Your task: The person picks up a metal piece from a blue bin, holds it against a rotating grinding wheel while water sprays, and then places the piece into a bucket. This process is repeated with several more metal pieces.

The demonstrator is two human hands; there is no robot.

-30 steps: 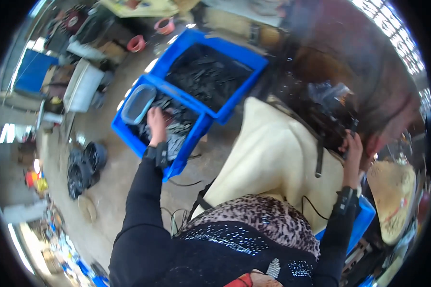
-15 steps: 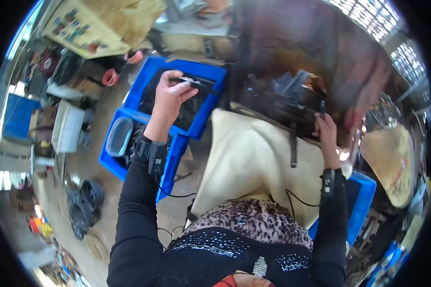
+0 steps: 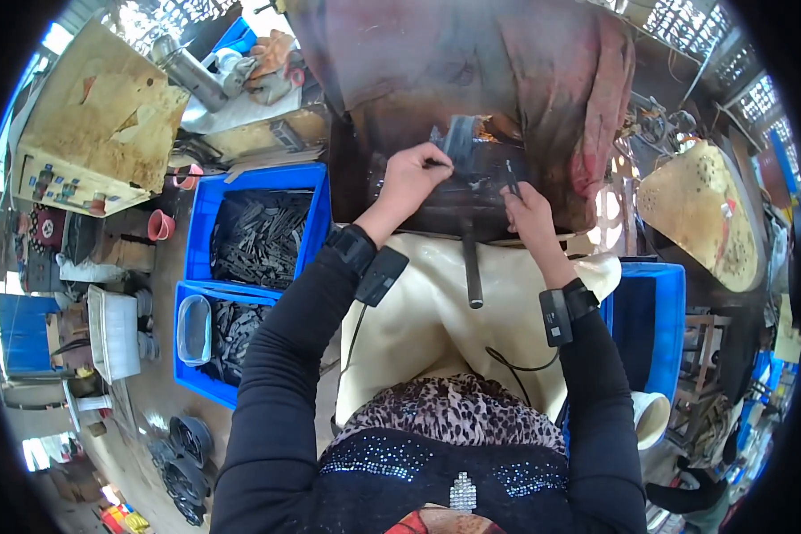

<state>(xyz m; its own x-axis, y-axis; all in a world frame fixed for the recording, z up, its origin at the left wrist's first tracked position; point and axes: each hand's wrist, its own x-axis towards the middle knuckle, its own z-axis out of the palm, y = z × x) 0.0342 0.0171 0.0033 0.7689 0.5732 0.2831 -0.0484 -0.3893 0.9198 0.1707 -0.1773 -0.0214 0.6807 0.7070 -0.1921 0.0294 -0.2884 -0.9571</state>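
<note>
Both hands are held up at a dark, rusty machine (image 3: 472,187) set on the bench ahead. A small dark metal strip (image 3: 438,164) is pinched between the fingertips of the left hand (image 3: 409,178) and is pressed against the machine's upper part, while the right hand (image 3: 527,209) is closed around a thin dark rod (image 3: 511,178) just beside it, the two hands being kept a little apart. A black band is worn on each wrist. Below the hands a steel lever (image 3: 470,262) is seen hanging over a cream apron (image 3: 418,329) spread across the lap. To the left, a blue crate (image 3: 206,214) filled with dark metal pieces is stood on the floor, with a second blue crate (image 3: 187,378) next to it in which a clear plastic tub (image 3: 193,329) is placed. Fingers could be caught or nicked, it is judged, because they are kept so close to the working part and to sharp metal edges. The strip could also be seated crookedly or dropped, since only a fingertip pinch is applied. How firmly the rod is gripped cannot be told from this view.
</note>
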